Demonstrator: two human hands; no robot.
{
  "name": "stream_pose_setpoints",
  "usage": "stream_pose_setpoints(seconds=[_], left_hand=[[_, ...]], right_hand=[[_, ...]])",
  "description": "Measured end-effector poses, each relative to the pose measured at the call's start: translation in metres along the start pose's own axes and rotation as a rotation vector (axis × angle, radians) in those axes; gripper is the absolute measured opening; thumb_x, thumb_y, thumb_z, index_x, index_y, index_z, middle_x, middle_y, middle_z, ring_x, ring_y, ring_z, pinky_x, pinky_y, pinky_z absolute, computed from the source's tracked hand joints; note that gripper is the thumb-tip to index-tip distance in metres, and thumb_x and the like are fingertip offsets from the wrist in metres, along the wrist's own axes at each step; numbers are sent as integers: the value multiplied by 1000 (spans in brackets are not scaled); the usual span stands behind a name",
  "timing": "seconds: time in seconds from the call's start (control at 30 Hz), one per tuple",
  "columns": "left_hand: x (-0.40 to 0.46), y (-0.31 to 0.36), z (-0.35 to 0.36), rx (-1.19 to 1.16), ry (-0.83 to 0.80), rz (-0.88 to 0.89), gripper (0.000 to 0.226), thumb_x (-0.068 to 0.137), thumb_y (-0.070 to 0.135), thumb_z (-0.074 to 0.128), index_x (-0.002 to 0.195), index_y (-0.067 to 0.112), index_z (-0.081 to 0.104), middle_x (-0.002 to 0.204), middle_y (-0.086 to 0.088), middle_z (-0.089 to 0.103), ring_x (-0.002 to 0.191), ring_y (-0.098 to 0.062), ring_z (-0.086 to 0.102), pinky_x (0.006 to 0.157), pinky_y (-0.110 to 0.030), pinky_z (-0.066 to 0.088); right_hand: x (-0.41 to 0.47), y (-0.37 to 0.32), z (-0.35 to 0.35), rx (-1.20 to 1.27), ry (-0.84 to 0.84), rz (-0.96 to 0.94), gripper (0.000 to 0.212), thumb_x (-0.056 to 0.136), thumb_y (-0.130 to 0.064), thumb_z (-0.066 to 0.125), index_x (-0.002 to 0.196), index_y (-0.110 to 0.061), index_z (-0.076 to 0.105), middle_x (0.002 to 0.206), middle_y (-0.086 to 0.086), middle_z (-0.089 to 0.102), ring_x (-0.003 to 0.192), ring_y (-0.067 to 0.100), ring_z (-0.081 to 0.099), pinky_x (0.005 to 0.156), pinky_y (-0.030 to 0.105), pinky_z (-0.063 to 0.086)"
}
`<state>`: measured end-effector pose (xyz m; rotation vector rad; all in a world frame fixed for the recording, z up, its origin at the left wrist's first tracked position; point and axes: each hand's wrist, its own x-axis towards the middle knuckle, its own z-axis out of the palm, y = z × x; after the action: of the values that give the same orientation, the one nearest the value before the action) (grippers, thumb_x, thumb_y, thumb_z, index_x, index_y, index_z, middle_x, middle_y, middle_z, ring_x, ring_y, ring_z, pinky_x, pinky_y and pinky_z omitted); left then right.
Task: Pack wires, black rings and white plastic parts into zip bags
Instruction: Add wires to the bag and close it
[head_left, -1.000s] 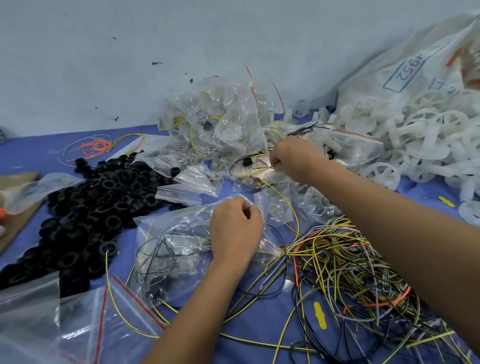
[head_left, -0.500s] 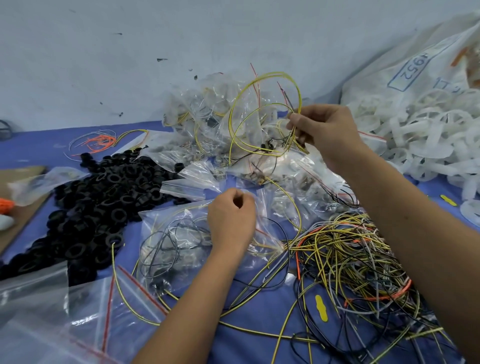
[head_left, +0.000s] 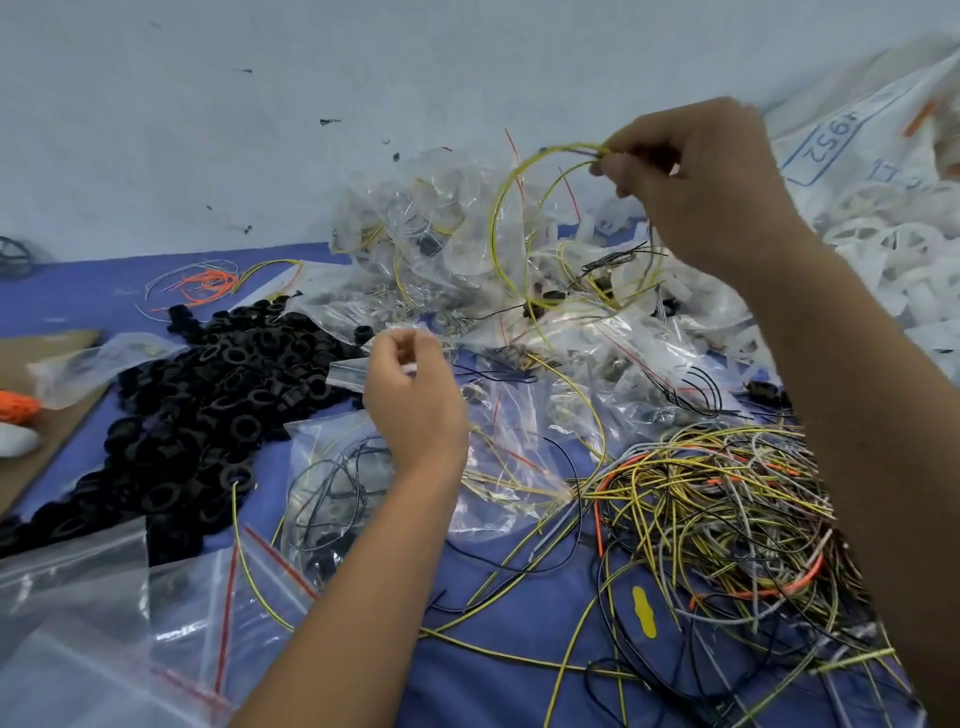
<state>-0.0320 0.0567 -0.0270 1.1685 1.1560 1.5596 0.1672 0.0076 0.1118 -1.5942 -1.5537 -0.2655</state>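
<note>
Yellow wire (head_left: 511, 208) hangs looped from the right hand (head_left: 696, 176), its fingers pinching it clear of tangles; left hand (head_left: 410, 400), loosely curled, holds nothing.

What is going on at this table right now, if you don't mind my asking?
A person is packing small parts into zip bags. The right hand is raised and pinches a looped bundle of yellow wires above a heap of filled bags. The left hand hovers, fingers curled, over an open zip bag with wires already in it. Black rings, loose wires and white plastic parts lie in piles on the blue table.
</note>
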Motion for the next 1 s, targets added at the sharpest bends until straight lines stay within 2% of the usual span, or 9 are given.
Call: stream_pose_setpoints(seconds=[0.1,0.2,0.33,0.47,0.53,0.63,0.77,0.87,1.0], left_hand=[[2,20,-1,-28,-152,219,13,94,47,57,97,35,62,95,9,63,82,-23,61,71,-47,53],[6,30,1,174,-452,346,35,90,61,63,119,41,62,101,8,66,81,-13,61,68,-28,49],[5,31,2,413,-631,436,15,100,34,64,102,22,71,72,4,71,62,-4,61,61,-29,44],[0,20,-12,399,-700,377,35,108,24,49,74,20,57,52,5,55,45,-4,46,51,-23,35],[-3,14,-19,384,-693,344,39,109,26,46,71,19,53,55,7,49,50,-9,42,53,-27,33],[-7,5,-26,351,-652,259,39,108,29,48,75,9,55,56,10,47,53,-11,41,55,-31,33],[-13,-9,-35,302,-633,138,40,102,37,57,82,2,57,52,14,40,53,-11,35,54,-31,30],[-17,-23,-44,240,-620,31,26,99,38,62,90,14,60,48,14,41,46,-10,33,46,-24,30],[-20,-32,-56,183,-587,-34,17,83,50,64,89,35,59,48,13,44,43,-10,32,43,-21,31]], right_hand=[[5,-17,-10,-199,-292,-101,10,92,-21,71,95,-20,81,71,-3,71,57,-8,56,55,4,39],[0,-27,0,-235,-500,-121,8,89,-19,75,94,-23,81,66,-13,67,57,-11,55,54,5,37],[-20,-29,19,-92,-641,-118,11,90,-14,72,89,-20,81,64,-7,66,56,-1,53,55,13,38],[-47,-16,31,27,-545,-13,16,93,-25,71,84,-15,79,70,6,71,67,28,60,61,38,44],[-62,-8,34,105,-530,48,21,95,-30,68,82,-18,78,72,7,71,62,31,55,56,37,42],[-84,1,38,262,-538,135,21,99,-25,64,87,-16,79,66,3,67,57,12,49,55,25,39],[-113,10,46,444,-413,262,24,101,-21,62,86,-9,77,56,-4,56,57,12,49,58,20,40],[-130,14,49,527,-298,349,32,101,-25,63,71,-19,72,57,-3,57,55,11,50,58,18,42],[-143,17,57,623,-55,533,26,100,-22,63,80,-10,75,62,3,63,58,13,56,55,23,48]])
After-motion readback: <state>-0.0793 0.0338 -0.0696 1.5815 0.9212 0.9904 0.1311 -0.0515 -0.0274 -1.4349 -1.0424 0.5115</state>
